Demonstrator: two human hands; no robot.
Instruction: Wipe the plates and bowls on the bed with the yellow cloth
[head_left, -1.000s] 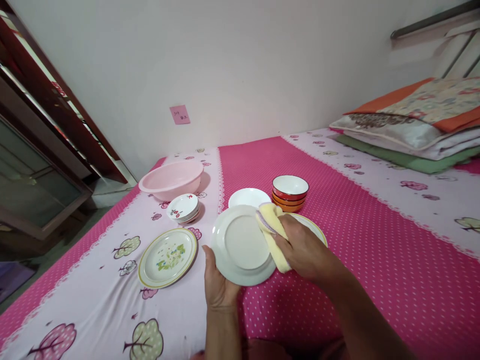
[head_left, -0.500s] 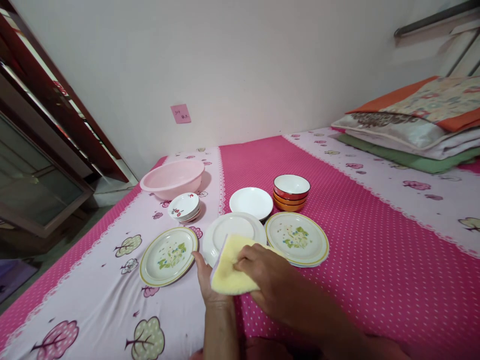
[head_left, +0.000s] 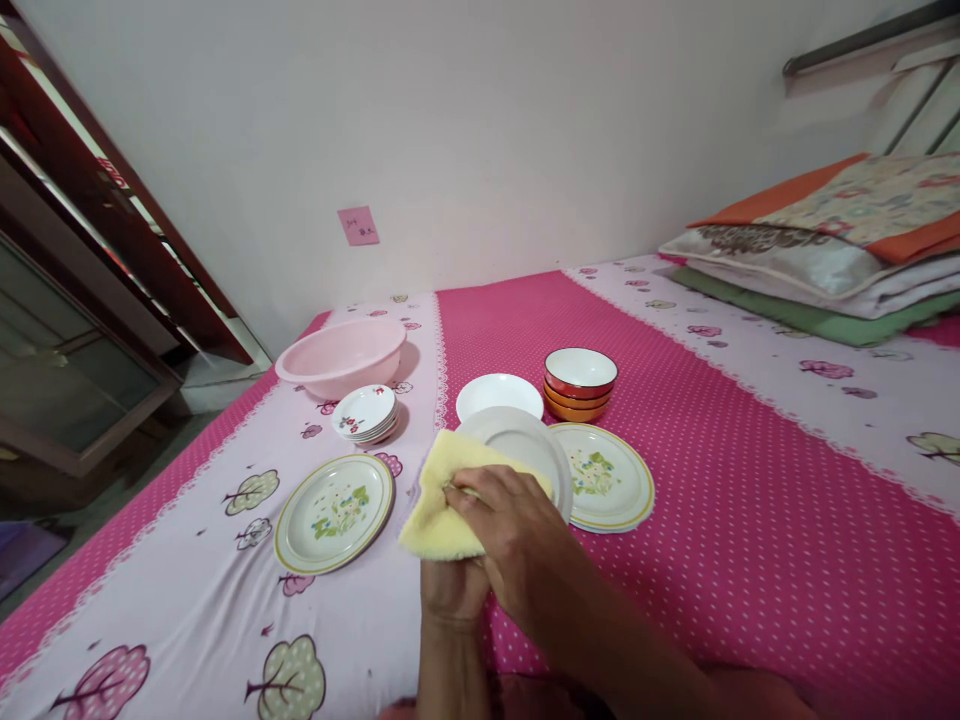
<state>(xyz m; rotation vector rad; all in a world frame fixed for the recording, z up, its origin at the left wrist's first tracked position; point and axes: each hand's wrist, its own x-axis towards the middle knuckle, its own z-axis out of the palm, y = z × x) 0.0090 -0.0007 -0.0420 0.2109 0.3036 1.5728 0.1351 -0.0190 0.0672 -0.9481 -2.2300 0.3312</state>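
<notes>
A white plate (head_left: 536, 450) is held off the bed with its ringed underside facing up. My left hand (head_left: 454, 588) grips its near left side from below; the fingers are covered by the cloth and plate. My right hand (head_left: 517, 525) is closed on a yellow cloth (head_left: 442, 510), pressing it against the plate's near left part. To the left lies a plate with a green floral print and yellow rim (head_left: 337, 512). A matching floral plate (head_left: 611, 480) is at the right, partly behind the held plate. Just beyond sits a white dish (head_left: 499, 393).
Red and orange bowls (head_left: 579, 385) stand stacked behind the right plate. Small flowered dishes (head_left: 365, 412) are piled at left, before a pink basin (head_left: 345, 355). Folded bedding and pillows (head_left: 817, 250) lie far right on the pink bedspread (head_left: 750, 520), against the wall.
The held plate has turned and shifted to the right, overlapping the right floral plate more. My right hand and the cloth have moved left across it, covering my left hand's fingers.
</notes>
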